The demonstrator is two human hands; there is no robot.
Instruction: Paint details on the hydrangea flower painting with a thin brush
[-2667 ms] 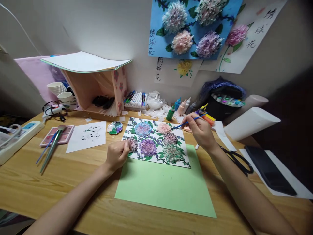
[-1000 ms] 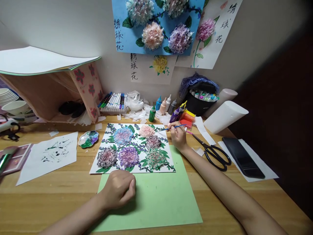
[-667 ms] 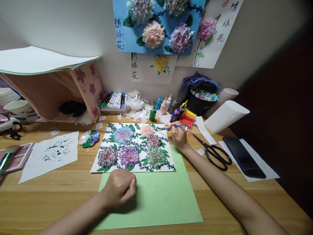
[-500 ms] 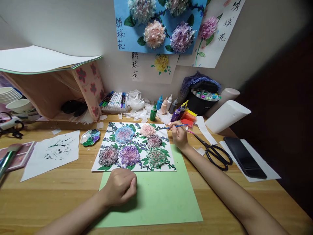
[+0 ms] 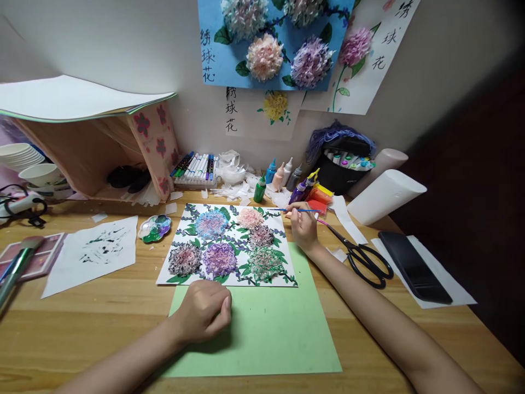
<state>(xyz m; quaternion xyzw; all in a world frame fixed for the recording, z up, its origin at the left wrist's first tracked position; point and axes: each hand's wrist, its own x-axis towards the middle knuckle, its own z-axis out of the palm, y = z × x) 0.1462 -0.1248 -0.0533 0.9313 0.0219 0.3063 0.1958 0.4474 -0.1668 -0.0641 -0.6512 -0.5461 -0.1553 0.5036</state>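
My right hand (image 5: 302, 227) pinches a thin blue paintbrush (image 5: 308, 210) whose tip points left over the upper right edge of a white sheet (image 5: 164, 278). Several fluffy flowers in blue, peach, purple, black and green stand out on that sheet, among painted leaves and vines. Curled into a fist, my left hand (image 5: 207, 311) rests at the sheet's lower edge, on a green sheet (image 5: 287, 334) that lies underneath. Nothing shows in the left fist. To the left is a flower-shaped palette (image 5: 155, 228) with green, white and purple paint.
Black scissors (image 5: 365, 260) and a phone (image 5: 414, 268) lie right of my right forearm. Paint bottles (image 5: 260, 189), markers (image 5: 197, 167) and paper scraps line the back. A paint-marked paper (image 5: 96, 251) and a large brush (image 5: 18, 268) are at the left.
The whole view has shifted slightly. The brush in my right hand is a little flatter, its tip now near the sheet's upper edge. My left hand stays in its fist.
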